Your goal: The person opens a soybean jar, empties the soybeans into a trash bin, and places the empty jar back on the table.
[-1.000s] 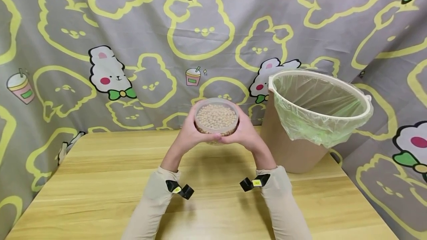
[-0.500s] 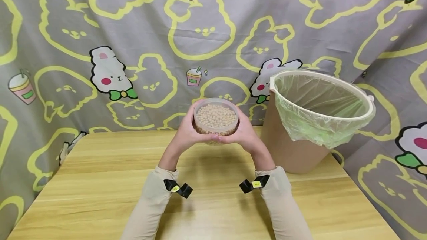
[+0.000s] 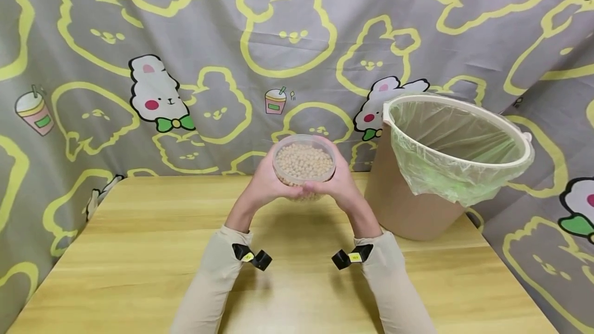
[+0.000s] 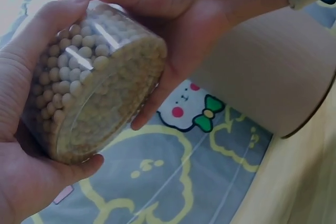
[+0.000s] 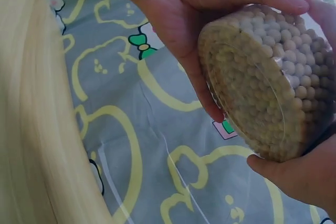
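Observation:
A clear round plastic tub (image 3: 304, 163) full of small round beige beans, like soybeans, is held up over the far part of the table. My left hand (image 3: 268, 182) grips its left side and my right hand (image 3: 341, 179) its right side. Both thumbs meet at the front of the tub. From below, the left wrist view shows the tub's clear bottom (image 4: 113, 98) tilted, with fingers curled under its edge. The same beans (image 5: 294, 51) press against the wall in the right wrist view. Whether a lid covers the top, I cannot tell.
A tall beige bin (image 3: 408, 205) with a green plastic liner (image 3: 433, 174) stands at the table's back right, just right of my right hand. A grey patterned curtain (image 3: 209, 30) hangs behind the wooden table (image 3: 139, 251).
The head view has shifted slightly, so the curtain and bin appear a little farther right and higher. Both hands keep their hold on the tub, which tips slightly toward me.

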Tool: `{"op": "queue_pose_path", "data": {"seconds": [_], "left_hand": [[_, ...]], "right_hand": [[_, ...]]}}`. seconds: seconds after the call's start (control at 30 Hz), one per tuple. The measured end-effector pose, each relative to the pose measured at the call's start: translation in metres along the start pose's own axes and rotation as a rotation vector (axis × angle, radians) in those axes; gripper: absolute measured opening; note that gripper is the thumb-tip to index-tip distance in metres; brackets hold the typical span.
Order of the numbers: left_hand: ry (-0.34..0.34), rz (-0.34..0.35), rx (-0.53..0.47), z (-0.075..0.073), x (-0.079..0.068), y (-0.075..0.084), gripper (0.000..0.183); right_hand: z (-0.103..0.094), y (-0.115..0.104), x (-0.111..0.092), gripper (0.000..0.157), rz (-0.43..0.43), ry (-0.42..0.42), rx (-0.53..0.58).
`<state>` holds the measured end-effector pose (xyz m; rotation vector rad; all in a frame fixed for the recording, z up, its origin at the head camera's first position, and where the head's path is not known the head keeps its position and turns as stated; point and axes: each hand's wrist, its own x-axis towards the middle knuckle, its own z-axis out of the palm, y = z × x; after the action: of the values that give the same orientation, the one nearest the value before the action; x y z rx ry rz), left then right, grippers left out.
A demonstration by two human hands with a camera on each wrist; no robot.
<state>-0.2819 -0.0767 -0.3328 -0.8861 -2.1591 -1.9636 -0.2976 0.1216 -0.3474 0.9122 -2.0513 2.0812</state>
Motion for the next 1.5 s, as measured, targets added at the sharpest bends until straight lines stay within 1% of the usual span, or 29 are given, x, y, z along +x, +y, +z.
{"op": "queue_pose_path", "data": {"seconds": [0.1, 0.23, 0.3, 0.37, 0.43, 0.5, 0.57, 0.63, 0.7, 0.77, 0.83, 0.93, 0.97, 1.07, 1.17, 1.27, 1.37, 1.43, 1.5], "left_hand": [[-0.005, 0.029, -0.010, 0.003, 0.001, 0.000, 0.099], [-0.025, 0.059, -0.059, 0.005, 0.000, -0.005, 0.098], [-0.013, 0.061, -0.062, 0.004, 0.000, -0.013, 0.099], [0.005, 0.058, -0.050, 0.004, -0.001, -0.020, 0.099], [0.035, 0.047, -0.026, 0.004, -0.001, -0.029, 0.099], [0.073, 0.046, -0.010, 0.005, -0.001, -0.035, 0.100], [0.127, 0.055, 0.036, 0.007, -0.001, -0.037, 0.101], [0.184, 0.065, 0.096, 0.009, -0.002, -0.038, 0.104], [0.227, 0.070, 0.173, 0.011, -0.002, -0.038, 0.109], [0.249, 0.064, 0.226, 0.014, -0.002, -0.037, 0.113], [0.251, 0.052, 0.247, 0.016, -0.001, -0.034, 0.116], [0.223, 0.034, 0.222, 0.016, -0.001, -0.028, 0.115], [0.208, 0.034, 0.217, 0.016, -0.002, -0.022, 0.113], [0.156, 0.041, 0.190, 0.015, -0.003, -0.008, 0.109], [0.094, 0.063, 0.167, 0.012, -0.004, 0.003, 0.105], [0.024, 0.079, 0.125, 0.007, -0.003, 0.003, 0.103], [-0.043, 0.097, 0.083, 0.003, -0.003, 0.000, 0.102], [-0.080, 0.104, 0.058, 0.000, -0.002, -0.005, 0.103], [-0.111, 0.112, 0.035, -0.002, 0.000, -0.013, 0.103]], "right_hand": [[-0.002, -0.003, 0.000, 0.094, -0.029, 0.000, 0.006], [-0.004, -0.004, 0.000, 0.093, -0.042, -0.033, 0.004], [-0.005, -0.004, 0.000, 0.092, -0.025, -0.056, 0.006], [-0.005, -0.005, -0.001, 0.092, 0.009, -0.076, 0.014], [-0.005, -0.007, -0.002, 0.095, 0.053, -0.088, 0.027], [-0.003, -0.013, -0.004, 0.098, 0.081, -0.079, 0.023], [0.001, -0.020, -0.006, 0.101, 0.081, -0.050, -0.026], [0.009, -0.030, -0.008, 0.105, 0.071, 0.002, -0.125], [0.017, -0.037, -0.010, 0.106, 0.066, 0.065, -0.234], [0.023, -0.043, -0.011, 0.106, 0.069, 0.122, -0.319], [0.027, -0.046, -0.011, 0.104, 0.063, 0.158, -0.365], [0.028, -0.048, -0.010, 0.101, 0.029, 0.176, -0.396], [0.027, -0.049, -0.010, 0.100, 0.020, 0.172, -0.401], [0.022, -0.051, -0.010, 0.099, -0.001, 0.145, -0.405], [0.016, -0.053, -0.011, 0.098, -0.013, 0.097, -0.396], [0.010, -0.054, -0.011, 0.097, -0.035, 0.033, -0.377], [0.004, -0.049, -0.011, 0.097, -0.053, -0.032, -0.347], [0.000, -0.043, -0.010, 0.098, -0.056, -0.064, -0.329], [-0.005, -0.035, -0.008, 0.099, -0.054, -0.093, -0.310]]}}
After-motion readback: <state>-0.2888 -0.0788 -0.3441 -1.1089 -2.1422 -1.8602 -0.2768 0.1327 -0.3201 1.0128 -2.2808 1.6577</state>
